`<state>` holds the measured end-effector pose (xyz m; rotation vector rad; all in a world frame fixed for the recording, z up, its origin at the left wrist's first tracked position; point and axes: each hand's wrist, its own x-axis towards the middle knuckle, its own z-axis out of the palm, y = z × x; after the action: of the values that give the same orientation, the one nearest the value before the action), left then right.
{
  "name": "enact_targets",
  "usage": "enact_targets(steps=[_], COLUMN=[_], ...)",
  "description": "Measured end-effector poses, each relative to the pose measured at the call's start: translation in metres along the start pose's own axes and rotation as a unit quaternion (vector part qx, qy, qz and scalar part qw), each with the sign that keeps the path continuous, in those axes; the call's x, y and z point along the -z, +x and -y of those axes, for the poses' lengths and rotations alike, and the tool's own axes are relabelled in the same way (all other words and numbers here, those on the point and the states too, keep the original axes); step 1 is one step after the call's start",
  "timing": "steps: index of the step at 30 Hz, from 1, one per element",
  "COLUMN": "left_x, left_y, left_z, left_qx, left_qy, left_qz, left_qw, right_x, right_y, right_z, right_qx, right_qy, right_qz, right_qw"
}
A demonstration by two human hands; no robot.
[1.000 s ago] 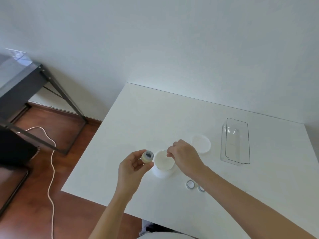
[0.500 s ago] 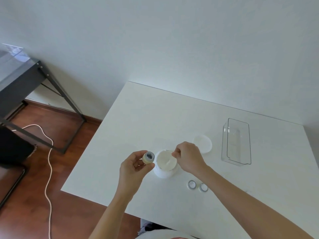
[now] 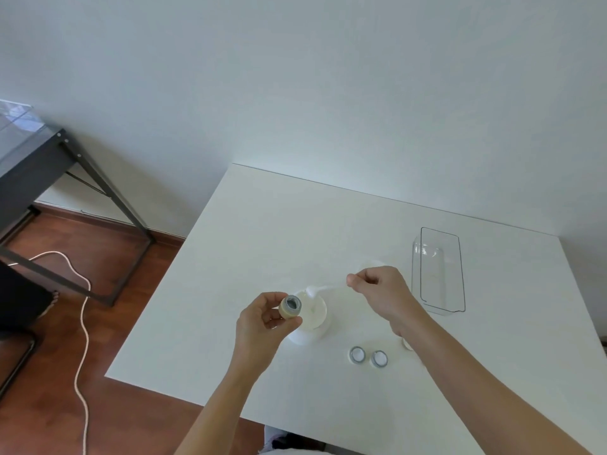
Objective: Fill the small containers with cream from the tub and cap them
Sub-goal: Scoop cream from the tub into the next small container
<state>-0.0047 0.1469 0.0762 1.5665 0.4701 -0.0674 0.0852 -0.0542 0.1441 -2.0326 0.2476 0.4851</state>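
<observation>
- Two round caps [image 3: 357, 355], silver-rimmed, lie side by side on the white counter [image 3: 262, 224], on the near side of the right hand's fingers and under the right forearm.
- Left hand [image 3: 259, 323]: fingers curled round a small beige container [image 3: 289, 307], its open mouth tilted toward the camera, held just left of the tub.
- White cream tub [image 3: 310, 318]: stands open on the counter, touching or just behind the left fingers [image 3: 272, 298].
- Right hand [image 3: 384, 297]: fingers pinch the handle of a white spatula [image 3: 323, 289], whose cream-laden tip hangs over the tub's far rim, near the container.
- Tub lid [image 3: 372, 264]: mostly hidden just beyond the right fingers [image 3: 356, 280].
- Clear plastic box [image 3: 440, 267]: right of the right hand, apart from it.
</observation>
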Motion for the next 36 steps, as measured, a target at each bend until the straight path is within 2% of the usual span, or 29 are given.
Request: enact_targets(steps=[6,10,12,15,17,19,22,26,29,31,34,36], left_x=[-0.011,-0.015,-0.015,-0.015,-0.015,-0.015,-0.015,-0.016,-0.015,-0.013,-0.009,-0.005], left_y=[0.001,0.000,0.000,0.000,0.001,0.002,0.002,0.003,0.003,0.004,0.004,0.004], left_z=[-0.010,-0.015,-0.016,-0.018,-0.019,-0.020,-0.021,-0.021,-0.019,-0.018,-0.015,-0.013], left_qx=[0.001,-0.002,-0.002,0.000,0.001,0.000,-0.004,-0.011,-0.010,-0.009,-0.006,-0.006], left_qy=[-0.016,-0.017,-0.027,-0.044,-0.049,-0.052,-0.058,-0.065,-0.070,-0.075,-0.084,-0.089], left_qz=[0.021,0.022,0.019,0.015,0.014,0.012,0.015,0.017,0.014,0.010,-0.003,-0.010], left_qw=[1.000,1.000,0.999,0.999,0.999,0.999,0.998,0.998,0.997,0.997,0.996,0.996], right_x=[-0.009,-0.016,-0.016,-0.014,-0.012,-0.010,-0.007,-0.003,-0.002,0.000,0.002,0.000], right_y=[-0.016,-0.029,-0.033,-0.036,-0.038,-0.038,-0.038,-0.038,-0.039,-0.039,-0.034,-0.025], right_z=[0.003,0.001,-0.002,-0.007,-0.011,-0.015,-0.017,-0.018,-0.017,-0.016,-0.014,-0.015], right_qx=[0.107,0.239,0.333,0.473,0.532,0.561,0.572,0.574,0.566,0.538,0.450,0.407], right_qy=[-0.023,-0.087,-0.142,-0.249,-0.293,-0.306,-0.313,-0.316,-0.307,-0.277,-0.217,-0.237], right_qz=[-0.064,-0.127,-0.150,-0.182,-0.205,-0.226,-0.247,-0.264,-0.263,-0.261,-0.260,-0.234], right_qw=[0.992,0.959,0.920,0.826,0.767,0.735,0.717,0.708,0.718,0.752,0.826,0.851])
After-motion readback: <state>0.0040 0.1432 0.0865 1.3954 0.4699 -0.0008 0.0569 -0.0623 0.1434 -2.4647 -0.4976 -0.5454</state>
